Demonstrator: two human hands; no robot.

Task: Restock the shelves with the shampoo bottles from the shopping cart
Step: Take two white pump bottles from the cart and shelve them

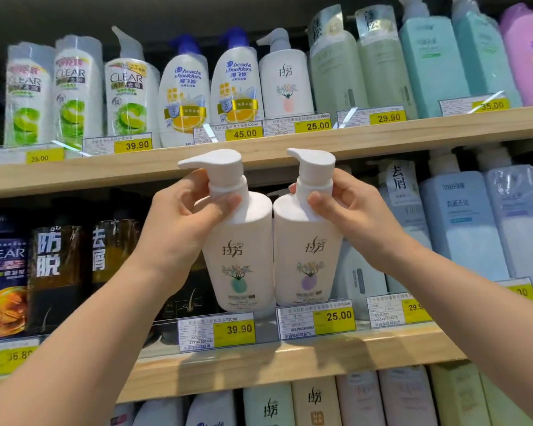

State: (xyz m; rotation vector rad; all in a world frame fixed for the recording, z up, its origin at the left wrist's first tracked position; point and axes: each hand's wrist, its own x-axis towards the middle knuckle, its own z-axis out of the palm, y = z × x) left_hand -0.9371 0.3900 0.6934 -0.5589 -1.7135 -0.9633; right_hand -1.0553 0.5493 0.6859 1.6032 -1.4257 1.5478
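Observation:
Two white pump shampoo bottles stand side by side in front of the middle shelf (pixel 290 361), touching each other. My left hand (pixel 182 222) grips the neck of the left bottle (pixel 240 259), which has a teal flower label. My right hand (pixel 351 213) grips the neck of the right bottle (pixel 308 259), which has a purple flower label. Both bottles are upright, their bases just above the price tags at the shelf edge. The shopping cart is out of view.
The upper shelf (pixel 274 149) holds a full row of shampoo bottles with yellow price tags. Dark bottles (pixel 56 272) fill the middle shelf at left, pale blue bottles (pixel 462 226) at right. More bottles line the lower shelf (pixel 314 401).

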